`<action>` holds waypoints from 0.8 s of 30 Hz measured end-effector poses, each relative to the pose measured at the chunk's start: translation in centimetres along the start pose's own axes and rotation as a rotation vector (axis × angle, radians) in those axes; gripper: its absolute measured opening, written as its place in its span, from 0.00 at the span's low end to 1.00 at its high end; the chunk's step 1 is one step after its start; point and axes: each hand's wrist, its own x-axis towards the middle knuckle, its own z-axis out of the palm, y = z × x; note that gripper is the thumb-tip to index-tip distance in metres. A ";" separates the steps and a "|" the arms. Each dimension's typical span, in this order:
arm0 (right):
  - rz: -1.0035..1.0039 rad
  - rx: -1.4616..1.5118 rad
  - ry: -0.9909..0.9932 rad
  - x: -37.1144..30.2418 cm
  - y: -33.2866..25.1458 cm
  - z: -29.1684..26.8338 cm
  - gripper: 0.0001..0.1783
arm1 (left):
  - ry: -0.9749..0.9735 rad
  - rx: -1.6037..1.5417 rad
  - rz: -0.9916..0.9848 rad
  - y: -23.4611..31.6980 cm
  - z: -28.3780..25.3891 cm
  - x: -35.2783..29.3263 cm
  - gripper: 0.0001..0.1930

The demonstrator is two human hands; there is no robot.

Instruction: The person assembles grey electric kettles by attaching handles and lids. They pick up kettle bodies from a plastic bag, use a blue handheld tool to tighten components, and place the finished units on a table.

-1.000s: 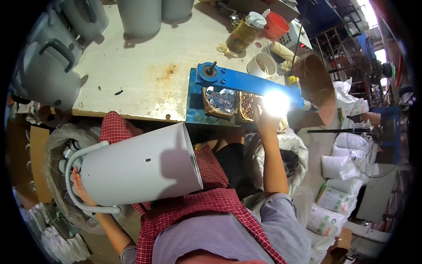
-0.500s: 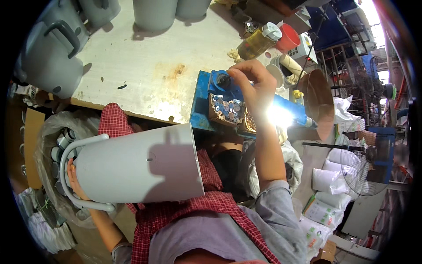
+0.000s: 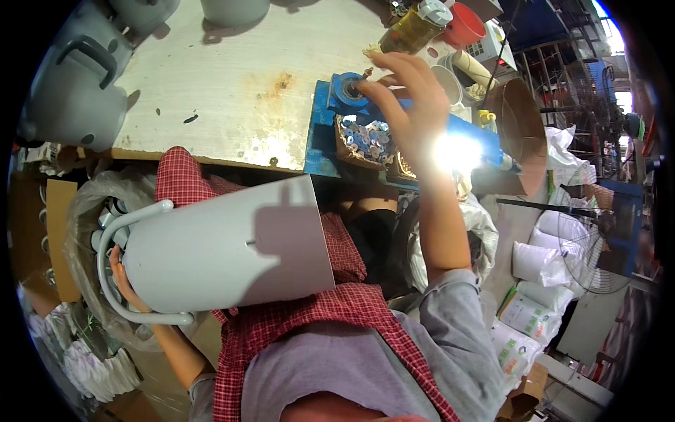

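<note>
Across my lap lies a grey tapered bucket [image 3: 225,246] on its side, its wide end to the right and a loop handle [image 3: 105,271] at its left end. My left hand [image 3: 124,281] grips the bucket's narrow end, inside the loop, with the fingers along its side. My right hand [image 3: 415,98] is over a blue machine [image 3: 322,133] at the table's edge, thumb and forefinger apart around its round holder [image 3: 349,87]. A tiny copper-coloured piece [image 3: 367,72] shows between those fingertips; whether they touch it I cannot tell. Beside the holder, a small box [image 3: 365,141] contains many small metal discs.
More grey buckets [image 3: 74,95] stand on the pale table [image 3: 225,91]. A yellowish bottle [image 3: 413,28] and a red cup [image 3: 464,24] are behind the machine. A clear plastic bag [image 3: 81,211] with small parts is at left. A fan [image 3: 587,243] and white sacks [image 3: 534,309] stand right.
My right thumb and forefinger have parted and moved slightly off the holder, where they were pinched together before. My left hand keeps its hold on the bucket. The whole view has shifted a little.
</note>
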 end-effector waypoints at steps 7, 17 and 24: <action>0.004 -0.271 -0.307 -9.9 9.5 -0.8 0.10 | 0.025 -0.457 -0.438 1.0 -0.9 0.0 0.16; -0.121 -0.582 -0.427 -10.4 12.0 0.7 0.06 | 0.071 -0.528 -0.477 1.3 -0.2 0.5 0.15; -0.183 -0.623 -0.289 -9.8 9.1 -1.1 0.03 | 0.050 -0.221 -0.256 -0.3 -0.5 1.7 0.16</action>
